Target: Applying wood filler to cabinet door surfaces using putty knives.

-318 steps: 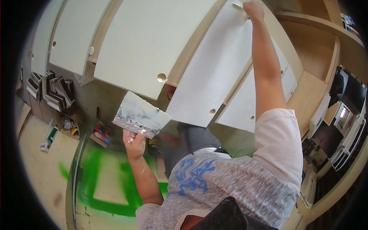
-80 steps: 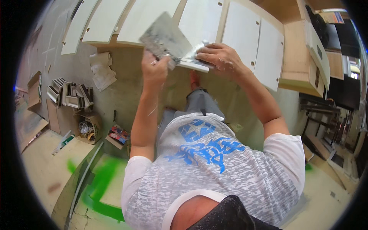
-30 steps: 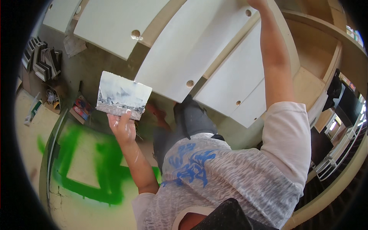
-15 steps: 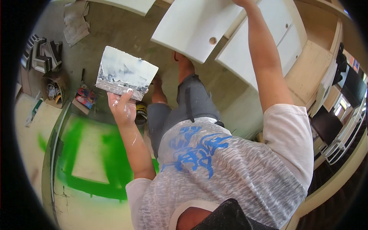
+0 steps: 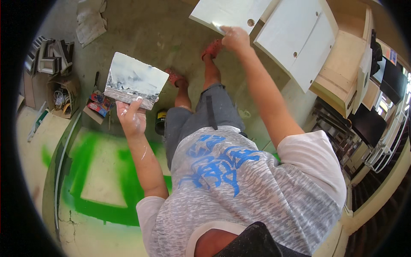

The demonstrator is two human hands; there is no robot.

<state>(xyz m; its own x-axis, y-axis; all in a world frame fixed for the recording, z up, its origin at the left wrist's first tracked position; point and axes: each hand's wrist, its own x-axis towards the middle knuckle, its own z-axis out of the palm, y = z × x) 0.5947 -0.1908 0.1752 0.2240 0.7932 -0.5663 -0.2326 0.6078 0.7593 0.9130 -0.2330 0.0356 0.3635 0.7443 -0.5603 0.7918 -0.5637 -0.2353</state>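
My left hand is closed on the near edge of a rectangular board, its thumb on top. Wet white paste with dark smears covers the board's face. The fingers and forearm carry white spots. My right hand is a fist at the lower edge of a white panel that has a round hole. A small pale, blade-like thing juts from its fingers against the panel, too blurred to name.
More white door-like panels hang on a wooden cabinet at the right. A dark can stands by my left leg. At the left are a cardboard box with cables, stacked frames and green paint on a pale surface.
My right hand has come down and left from the panel's far side to its lower edge. The panels now appear higher in view. The left hand still holds the board.
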